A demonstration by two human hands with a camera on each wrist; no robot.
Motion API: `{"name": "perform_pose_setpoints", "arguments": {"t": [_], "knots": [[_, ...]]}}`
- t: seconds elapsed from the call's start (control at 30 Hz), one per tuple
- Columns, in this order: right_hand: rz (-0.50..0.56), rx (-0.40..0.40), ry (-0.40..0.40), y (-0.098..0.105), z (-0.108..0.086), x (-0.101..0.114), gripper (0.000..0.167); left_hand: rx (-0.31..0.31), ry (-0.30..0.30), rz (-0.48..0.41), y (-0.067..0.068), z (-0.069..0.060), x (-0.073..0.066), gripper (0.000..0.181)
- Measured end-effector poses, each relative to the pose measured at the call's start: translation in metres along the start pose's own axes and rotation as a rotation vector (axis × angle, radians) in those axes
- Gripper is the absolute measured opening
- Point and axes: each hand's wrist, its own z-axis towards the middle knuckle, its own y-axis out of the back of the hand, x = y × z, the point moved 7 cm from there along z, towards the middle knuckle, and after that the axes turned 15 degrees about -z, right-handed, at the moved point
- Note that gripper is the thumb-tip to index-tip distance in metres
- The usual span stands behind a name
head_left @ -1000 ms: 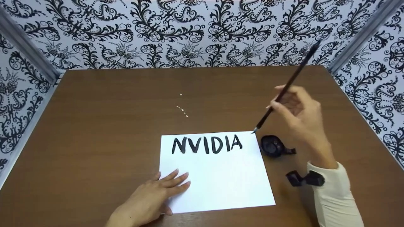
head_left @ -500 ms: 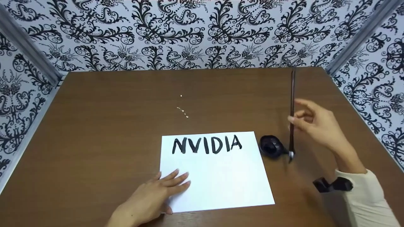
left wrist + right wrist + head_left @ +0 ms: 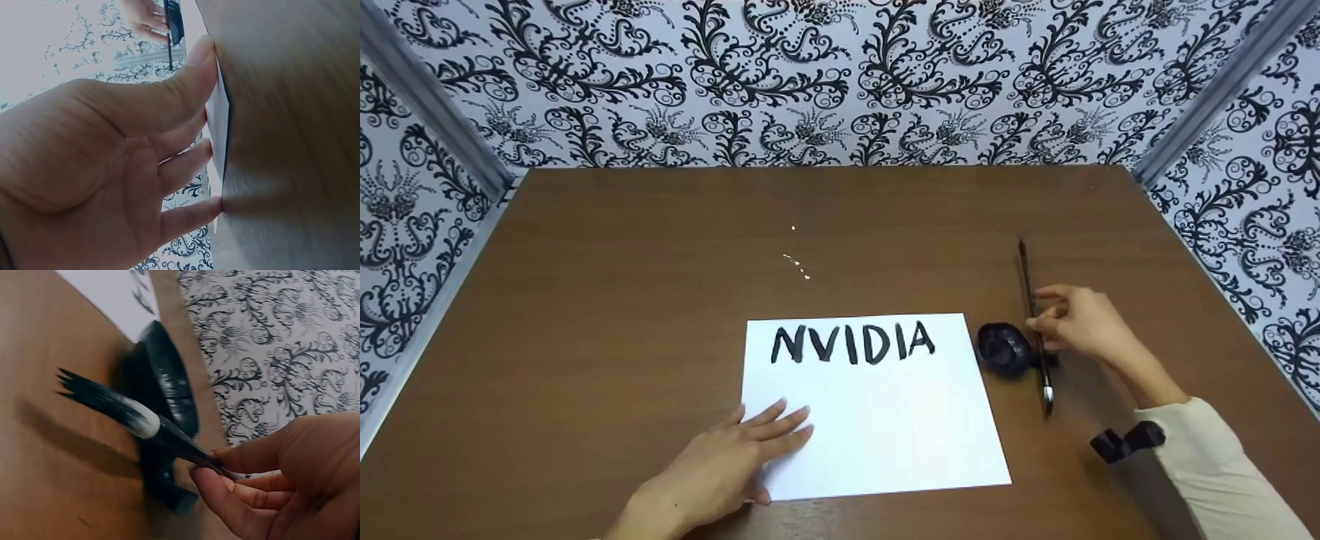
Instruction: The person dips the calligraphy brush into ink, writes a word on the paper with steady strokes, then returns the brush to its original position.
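My right hand [image 3: 1084, 324] pinches the dark handle of a paintbrush [image 3: 1026, 274] between thumb and fingers. In the head view the brush crosses the short handle of a small black ink dish [image 3: 1003, 351], bristles toward me. The right wrist view shows its bristles [image 3: 104, 402], black and split into points, with a white base. Whether the brush touches the dish handle I cannot tell. At the lower left of a white sheet of paper [image 3: 877, 431], my left hand [image 3: 716, 463] rests with fingers spread. Black painted letters [image 3: 851, 343] reading "NVIDIA" run along the sheet's top.
The brown wooden table [image 3: 622, 300] carries a few small pale marks [image 3: 796, 264] beyond the paper. Patterned black-and-white panels [image 3: 840, 82] stand behind it and at both sides. A small black device [image 3: 1126, 441] sits at my right wrist.
The brush has moved from the paper's top right corner over to the dish's handle, and come lower, its bristles now turned toward me. My left hand has stayed on the paper.
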Motion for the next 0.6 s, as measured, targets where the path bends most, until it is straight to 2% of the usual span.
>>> {"name": "perform_pose_setpoints", "arguments": {"t": [0.3,0.6], "knots": [[-0.053,0.019,0.019,-0.0076,0.0011,0.0013,0.053,0.008,-0.002,0.027,-0.0003,-0.0002,-0.0007,0.083],[-0.088,0.043,0.031,-0.0091,-0.0003,0.0005,0.055,0.042,0.041,0.013,-0.0026,-0.0005,0.0018,0.082]]}}
